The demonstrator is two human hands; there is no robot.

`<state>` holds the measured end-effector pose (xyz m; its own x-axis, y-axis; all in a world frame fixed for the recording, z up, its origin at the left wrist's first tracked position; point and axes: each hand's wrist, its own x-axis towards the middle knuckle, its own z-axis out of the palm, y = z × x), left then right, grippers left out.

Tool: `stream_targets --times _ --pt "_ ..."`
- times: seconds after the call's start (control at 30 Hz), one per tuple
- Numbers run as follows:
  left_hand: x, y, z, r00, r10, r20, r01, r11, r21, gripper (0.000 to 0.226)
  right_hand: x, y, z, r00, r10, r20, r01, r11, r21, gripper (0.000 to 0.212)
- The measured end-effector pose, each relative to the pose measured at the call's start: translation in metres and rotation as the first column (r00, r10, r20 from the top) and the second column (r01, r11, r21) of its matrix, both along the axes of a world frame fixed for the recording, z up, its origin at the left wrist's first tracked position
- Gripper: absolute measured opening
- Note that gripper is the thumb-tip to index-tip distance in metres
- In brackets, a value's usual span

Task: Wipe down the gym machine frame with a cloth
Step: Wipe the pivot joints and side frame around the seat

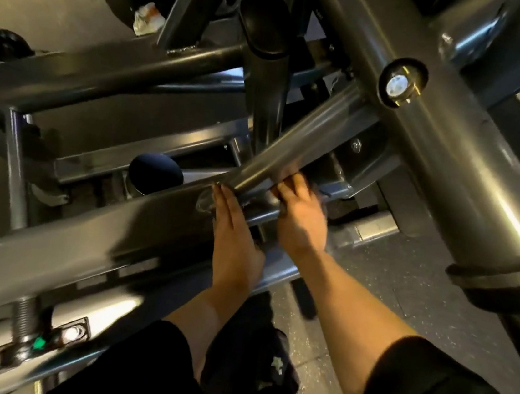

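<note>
Frame point(65, 248) of the gym machine: grey steel tubes crossing through the whole picture, with a round diagonal tube point(294, 145) meeting a square beam at frame centre. That joint is the spot being worked.

Cloth: not clearly visible. A bluish blur just beyond the right hand may be it; cannot tell.

Left hand point(234, 236): fingers straight and together, lying flat on the beam beside the joint, holding nothing seen.

Right hand point(302, 215): fingers curled down at the underside of the round tube, motion-blurred; whether they pinch a cloth cannot be told.

Judgement: wiping around the weld. Do well by wrapping the cloth round the tube, drawing along its length, keeping the left hand braced, and working into the joint's underside where grime collects.

Outward: large pivot bolt point(400, 84) upper right; speckled rubber floor point(389, 278) lower right; crumpled white rag or paper point(148, 19) upper left.
</note>
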<state>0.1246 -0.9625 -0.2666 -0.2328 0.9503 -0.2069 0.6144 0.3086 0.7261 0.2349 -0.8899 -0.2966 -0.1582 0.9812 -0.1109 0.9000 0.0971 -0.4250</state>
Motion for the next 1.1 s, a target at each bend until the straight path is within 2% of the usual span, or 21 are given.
stream_targets --times 0.07,0.2,0.27,0.33,0.37,0.43,0.47,0.57,0.6,0.67,0.73,0.8,0.83,0.93,0.97,1.03,1.1 --pt "-0.001 0.000 0.005 1.000 0.007 0.007 -0.006 0.994 -0.111 0.111 0.017 0.015 0.004 0.987 -0.162 0.011 0.163 0.982 -0.099 0.056" --pt "-0.003 -0.001 0.011 1.000 -0.019 -0.010 0.017 0.993 -0.120 0.114 0.025 0.023 0.009 0.970 -0.239 0.048 0.241 0.969 -0.060 0.056" --pt "-0.001 0.000 0.012 1.000 -0.006 -0.011 0.004 0.992 -0.128 0.114 0.003 0.013 0.009 0.952 -0.306 -0.026 0.304 0.951 -0.056 0.052" --pt "0.001 0.000 0.013 1.000 0.018 -0.002 -0.018 0.991 -0.130 0.119 -0.021 -0.011 0.008 0.967 -0.181 -0.181 0.193 0.980 0.054 0.049" --pt "0.001 0.000 0.015 1.000 0.019 -0.005 -0.020 0.992 -0.128 0.122 -0.026 -0.023 0.007 0.979 -0.061 -0.195 0.082 0.991 0.102 0.049" --pt "-0.002 -0.001 0.015 1.000 -0.003 -0.025 0.000 0.992 -0.127 0.121 -0.020 -0.019 0.002 0.990 0.098 -0.102 -0.084 0.988 0.131 0.046" --pt "-0.004 -0.001 0.016 0.999 -0.022 -0.030 0.017 0.990 -0.139 0.117 -0.012 -0.005 -0.003 0.995 0.094 -0.039 -0.090 0.992 0.091 0.045" --pt "-0.011 -0.002 0.021 0.998 -0.062 -0.015 0.059 0.987 -0.152 0.107 0.014 0.044 0.002 0.990 -0.136 0.032 0.139 0.983 -0.124 0.047" --pt "-0.011 -0.003 0.023 0.997 -0.076 -0.015 0.073 0.986 -0.147 0.104 0.020 0.050 0.007 0.980 -0.192 0.042 0.197 0.968 -0.154 0.047" --pt "-0.011 -0.003 0.025 0.996 -0.085 -0.015 0.082 0.986 -0.143 0.101 0.019 0.040 0.020 0.978 -0.198 0.060 0.204 0.972 -0.118 0.051" --pt "-0.009 -0.001 0.025 0.993 -0.096 -0.065 0.087 0.988 -0.126 0.098 0.003 0.009 0.032 0.971 -0.236 0.022 0.237 0.962 -0.133 0.056" --pt "-0.011 0.001 0.025 0.993 -0.090 -0.079 0.082 0.992 -0.093 0.091 -0.014 -0.023 0.035 0.959 -0.264 -0.105 0.236 0.946 -0.223 0.056" --pt "-0.014 0.002 0.028 0.996 -0.074 -0.051 0.069 0.993 -0.099 0.085 -0.023 -0.036 0.039 0.932 -0.296 -0.210 0.233 0.932 -0.279 0.051" --pt "-0.019 0.007 0.047 0.979 0.121 0.167 -0.110 0.991 -0.073 0.053 -0.034 -0.060 0.071 0.708 -0.510 -0.489 0.359 0.856 -0.372 0.039" --pt "-0.019 0.010 0.065 0.954 0.169 0.246 -0.171 0.985 -0.012 0.039 -0.037 -0.067 0.096 0.654 -0.502 -0.565 0.398 0.865 -0.307 0.041" --pt "-0.011 0.009 0.090 0.872 0.189 0.452 -0.231 0.972 0.038 0.016 -0.042 -0.083 0.139 0.614 -0.416 -0.670 0.438 0.887 -0.148 0.048" --pt "0.002 0.007 0.132 0.749 0.077 0.658 -0.212 0.969 0.128 0.019 -0.040 -0.094 0.194 0.643 -0.263 -0.719 0.453 0.888 0.080 0.049"
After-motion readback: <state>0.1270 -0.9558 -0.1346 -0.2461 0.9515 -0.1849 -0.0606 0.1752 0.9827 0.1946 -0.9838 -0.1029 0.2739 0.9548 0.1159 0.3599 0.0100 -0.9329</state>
